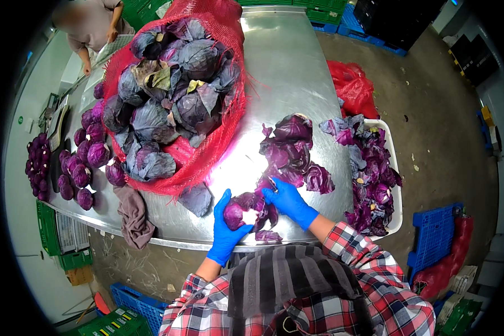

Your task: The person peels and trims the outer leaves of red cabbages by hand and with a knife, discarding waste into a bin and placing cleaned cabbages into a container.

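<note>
My gloved left hand [224, 229] is wrapped round a peeled purple cabbage [242, 210] with a white cut patch, near the table's front edge. My gloved right hand [290, 203] is closed just right of the cabbage, its fingertips among purple leaves; what they hold is too small to make out. A pile of torn leaves [285, 143] lies beyond my right hand, and a small leaf piece [267, 236] lies below it. An open red mesh bag [232, 117] full of untrimmed cabbages lies to the upper left, with a loose leaf [196, 199] below.
Trimmed cabbages [84, 176] line the steel table's [269, 56] left, beside a crumpled cloth [131, 218]. A white bin [395, 210] of leaves and a red sack [353, 84] stand right. Blue pallets [431, 235] and green crates [50, 229] surround the table. A co-worker [89, 39] stands far left.
</note>
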{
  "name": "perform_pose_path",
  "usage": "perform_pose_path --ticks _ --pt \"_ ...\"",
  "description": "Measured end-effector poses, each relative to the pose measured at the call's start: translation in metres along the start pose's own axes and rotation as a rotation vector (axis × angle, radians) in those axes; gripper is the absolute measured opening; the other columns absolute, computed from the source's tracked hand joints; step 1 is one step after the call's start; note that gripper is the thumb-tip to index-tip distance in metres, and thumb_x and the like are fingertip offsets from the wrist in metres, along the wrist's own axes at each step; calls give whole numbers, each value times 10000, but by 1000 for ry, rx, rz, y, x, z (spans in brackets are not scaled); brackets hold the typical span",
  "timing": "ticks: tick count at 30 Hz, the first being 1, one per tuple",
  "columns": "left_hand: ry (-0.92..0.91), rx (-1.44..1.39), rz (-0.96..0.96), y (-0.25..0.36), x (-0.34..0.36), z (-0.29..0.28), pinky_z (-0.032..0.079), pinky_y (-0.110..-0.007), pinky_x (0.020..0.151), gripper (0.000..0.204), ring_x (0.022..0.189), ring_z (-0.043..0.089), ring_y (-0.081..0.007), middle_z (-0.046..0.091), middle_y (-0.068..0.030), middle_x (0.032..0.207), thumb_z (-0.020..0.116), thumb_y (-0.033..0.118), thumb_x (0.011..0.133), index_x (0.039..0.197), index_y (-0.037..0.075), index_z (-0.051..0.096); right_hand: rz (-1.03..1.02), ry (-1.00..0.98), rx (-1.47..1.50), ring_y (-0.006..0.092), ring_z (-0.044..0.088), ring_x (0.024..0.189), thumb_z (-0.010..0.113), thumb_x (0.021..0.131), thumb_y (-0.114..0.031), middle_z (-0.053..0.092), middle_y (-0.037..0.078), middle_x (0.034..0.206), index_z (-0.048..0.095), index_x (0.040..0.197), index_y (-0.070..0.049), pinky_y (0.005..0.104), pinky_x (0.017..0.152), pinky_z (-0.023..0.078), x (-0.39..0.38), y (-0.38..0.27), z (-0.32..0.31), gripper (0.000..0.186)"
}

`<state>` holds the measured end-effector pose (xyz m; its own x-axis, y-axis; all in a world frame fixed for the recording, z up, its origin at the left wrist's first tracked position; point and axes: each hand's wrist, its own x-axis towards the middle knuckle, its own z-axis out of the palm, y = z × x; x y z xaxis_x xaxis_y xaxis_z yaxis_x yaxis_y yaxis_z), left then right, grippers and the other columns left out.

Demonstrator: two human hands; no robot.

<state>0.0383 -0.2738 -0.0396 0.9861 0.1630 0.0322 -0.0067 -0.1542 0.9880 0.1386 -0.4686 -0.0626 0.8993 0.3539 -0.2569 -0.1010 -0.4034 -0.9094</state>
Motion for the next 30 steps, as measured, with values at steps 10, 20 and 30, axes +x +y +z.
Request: perform_pose_path --ticks 10,20,30 --pt "-28 -173 -213 12 -15 -11 310 -377 1083 1057 1294 368 -261 319 -175 1416 849 174 645 1442 11 175 -116 25 -275 324 647 907 640 846 -366 563 224 1204 260 1433 -111 410 741 517 6 -13 -52 744" --pt "-108 -69 -162 23 20 20 342 -364 1064 1092 1277 388 -264 307 -177 1418 853 260 648 1448 2 157 -334 -55 -356 314 655 843 495 924 -377 624 142 1116 498 1294 -178 420 683 522 -22 -46 -21 420" --pt "-274 -71 -181 21 22 2 283 -371 1101 1151 1338 313 -268 236 -178 1477 855 244 643 1474 39 85 -274 -142 -244 322 628 965 695 764 -483 600 154 1149 520 1241 -79 378 825 497 -34 -56 -29 649"
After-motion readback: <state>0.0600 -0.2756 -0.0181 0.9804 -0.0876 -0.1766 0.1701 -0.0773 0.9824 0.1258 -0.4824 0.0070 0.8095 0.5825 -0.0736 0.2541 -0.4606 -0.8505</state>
